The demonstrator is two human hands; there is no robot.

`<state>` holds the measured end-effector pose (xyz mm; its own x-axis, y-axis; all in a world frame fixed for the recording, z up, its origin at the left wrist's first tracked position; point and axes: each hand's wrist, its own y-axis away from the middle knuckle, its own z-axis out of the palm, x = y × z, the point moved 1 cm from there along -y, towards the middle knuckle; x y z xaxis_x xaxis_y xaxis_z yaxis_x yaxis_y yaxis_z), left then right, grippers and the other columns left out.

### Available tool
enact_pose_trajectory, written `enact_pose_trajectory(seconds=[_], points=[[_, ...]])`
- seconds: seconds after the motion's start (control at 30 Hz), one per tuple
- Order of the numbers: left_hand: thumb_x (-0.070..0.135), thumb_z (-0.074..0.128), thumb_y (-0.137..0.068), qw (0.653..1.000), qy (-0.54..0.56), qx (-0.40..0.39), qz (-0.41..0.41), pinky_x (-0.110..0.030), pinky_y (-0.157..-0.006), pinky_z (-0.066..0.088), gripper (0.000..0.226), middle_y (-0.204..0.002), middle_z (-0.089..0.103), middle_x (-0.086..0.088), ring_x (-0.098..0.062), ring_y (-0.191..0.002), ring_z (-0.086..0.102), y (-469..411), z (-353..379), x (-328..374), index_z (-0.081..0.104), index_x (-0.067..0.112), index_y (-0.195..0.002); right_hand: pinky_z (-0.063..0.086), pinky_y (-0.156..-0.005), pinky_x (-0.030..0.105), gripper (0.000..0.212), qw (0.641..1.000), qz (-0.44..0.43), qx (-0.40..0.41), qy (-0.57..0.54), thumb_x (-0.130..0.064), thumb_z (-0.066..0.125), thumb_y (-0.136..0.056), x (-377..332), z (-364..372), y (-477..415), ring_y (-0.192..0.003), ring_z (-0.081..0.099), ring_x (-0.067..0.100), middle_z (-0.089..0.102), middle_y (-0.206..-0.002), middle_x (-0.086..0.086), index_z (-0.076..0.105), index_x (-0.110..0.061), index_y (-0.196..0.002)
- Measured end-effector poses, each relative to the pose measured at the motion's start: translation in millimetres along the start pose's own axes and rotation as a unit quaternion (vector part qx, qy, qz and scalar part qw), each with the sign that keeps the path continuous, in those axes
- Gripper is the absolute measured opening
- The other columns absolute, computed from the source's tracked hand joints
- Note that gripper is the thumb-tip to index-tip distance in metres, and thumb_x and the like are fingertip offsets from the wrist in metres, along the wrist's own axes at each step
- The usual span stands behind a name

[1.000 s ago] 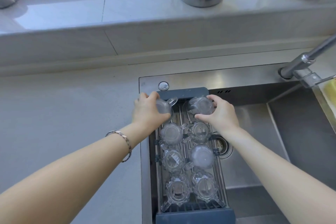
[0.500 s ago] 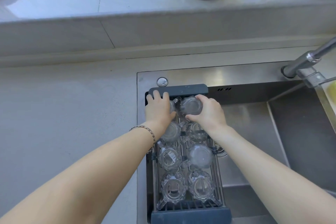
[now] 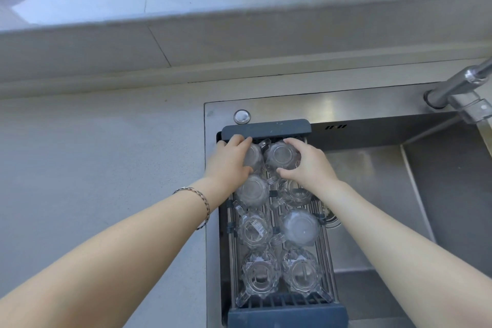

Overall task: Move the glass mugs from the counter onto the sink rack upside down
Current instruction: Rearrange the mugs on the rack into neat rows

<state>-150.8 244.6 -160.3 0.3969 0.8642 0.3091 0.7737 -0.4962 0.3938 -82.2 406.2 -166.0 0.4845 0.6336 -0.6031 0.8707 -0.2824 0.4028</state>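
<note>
Just lowered the last two mugs onto the rack (image 3: 266, 127) mid-frame, left hand (image 3: 231, 161) and right hand (image 3: 306, 164) still grasping one each, so basically done.

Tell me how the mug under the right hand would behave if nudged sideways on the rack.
The mug is clear faceted glass, so probably rigid and chip-prone against its neighbour. Upside down on the rack, it would likely slide rather than roll. The right hand may find it slippery.

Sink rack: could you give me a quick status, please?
Left hand and right hand each on a far-row mug. Sink rack holds eight mugs, inverted. Nothing obstructing.
</note>
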Motion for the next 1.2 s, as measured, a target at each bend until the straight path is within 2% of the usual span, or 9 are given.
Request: enact_pose_trajectory(seconds=[0.17,0.33,0.43,0.53,0.6,0.67,0.8,1.0,1.2], points=[[0.025,0.060,-0.088,0.999,0.047,0.025,-0.006,-0.036,-0.091,0.044,0.063,-0.148,0.034,0.004,-0.026,-0.125,0.039,4.2,5.7,-2.0,0.029,0.025,-0.143,0.039,-0.099,0.032,0.072,0.999,-0.009,-0.028,0.020,-0.024,0.065,-0.083,-2.0,6.2,-2.3,-0.127,0.046,0.027,0.045,-0.144,0.007,0.027,-0.019,-0.144],[0.023,0.057,-0.089,0.996,0.054,0.069,-0.012,-0.040,-0.106,0.038,0.057,-0.151,0.028,-0.006,-0.027,-0.135,0.032,20.4,4.9,4.0,0.032,0.017,-0.140,0.029,-0.111,0.036,0.078,0.999,0.008,-0.041,-0.018,-0.030,0.061,-0.086,0.4,10.5,3.0,-0.140,0.029,0.024,0.026,-0.155,0.005,0.014,-0.020,-0.147],[0.020,0.058,-0.086,0.992,-0.018,0.083,0.097,-0.038,-0.100,0.040,0.048,-0.139,0.041,-0.008,-0.029,-0.123,0.043,39.2,6.1,10.2,0.045,0.013,-0.131,0.033,-0.108,0.040,0.086,0.998,0.039,0.038,-0.015,-0.043,0.067,-0.078,6.9,5.9,22.5,-0.135,0.034,0.029,0.036,-0.147,0.012,0.020,-0.017,-0.145],[0.026,0.058,-0.087,0.983,-0.097,-0.001,0.154,-0.042,-0.100,0.040,0.059,-0.146,0.037,-0.004,-0.028,-0.128,0.041,50.7,18.2,13.9,0.034,0.019,-0.140,0.034,-0.107,0.040,0.095,0.996,0.033,-0.031,0.073,-0.044,0.074,-0.070,12.9,13.9,47.7,-0.133,0.032,0.027,0.034,-0.145,0.008,0.020,-0.019,-0.144],[0.029,0.053,-0.090,0.976,-0.162,-0.040,0.141,-0.043,-0.101,0.037,0.061,-0.152,0.029,-0.003,-0.028,-0.134,0.032,52.1,26.5,16.2,0.025,0.024,-0.144,0.033,-0.107,0.037,0.090,0.993,0.005,-0.057,0.105,-0.037,0.073,-0.072,17.3,21.9,56.4,-0.134,0.029,0.024,0.032,-0.146,0.003,0.021,-0.020,-0.144],[0.029,0.050,-0.093,0.975,-0.186,-0.047,0.114,-0.044,-0.099,0.037,0.059,-0.152,0.027,-0.005,-0.031,-0.133,0.029,52.9,31.3,19.9,0.023,0.023,-0.144,0.036,-0.104,0.035,0.078,0.996,0.003,-0.030,0.087,-0.030,0.070,-0.075,18.3,24.0,56.9,-0.131,0.035,0.024,0.037,-0.143,0.002,0.029,-0.021,-0.140],[0.025,0.052,-0.093,0.980,-0.180,-0.048,0.072,-0.045,-0.092,0.042,0.058,-0.152,0.023,-0.007,-0.036,-0.121,0.039,56.5,34.6,24.7,0.024,0.021,-0.143,0.046,-0.094,0.040,0.068,0.995,0.037,-0.014,0.087,-0.024,0.070,-0.075,15.3,26.8,51.2,-0.121,0.044,0.029,0.043,-0.132,0.010,0.035,-0.024,-0.133],[0.013,0.057,-0.090,0.988,-0.145,-0.045,0.030,-0.039,-0.075,0.049,0.055,-0.147,0.027,-0.008,-0.036,-0.111,0.043,55.3,35.2,30.1,0.032,0.021,-0.138,0.045,-0.092,0.036,0.066,0.997,0.038,0.000,0.070,-0.028,0.073,-0.071,20.6,24.5,51.3,-0.117,0.048,0.026,0.051,-0.123,0.006,0.042,-0.029,-0.129],[0.028,0.057,-0.091,0.992,-0.099,-0.068,0.049,-0.038,-0.085,0.050,0.056,-0.146,0.031,0.001,-0.035,-0.115,0.041,52.5,24.1,20.1,0.031,0.029,-0.140,0.037,-0.096,0.029,0.072,0.997,-0.042,0.024,0.056,-0.017,0.074,-0.066,7.8,2.6,70.5,-0.121,0.043,0.022,0.053,-0.125,0.001,0.045,-0.026,-0.131]])
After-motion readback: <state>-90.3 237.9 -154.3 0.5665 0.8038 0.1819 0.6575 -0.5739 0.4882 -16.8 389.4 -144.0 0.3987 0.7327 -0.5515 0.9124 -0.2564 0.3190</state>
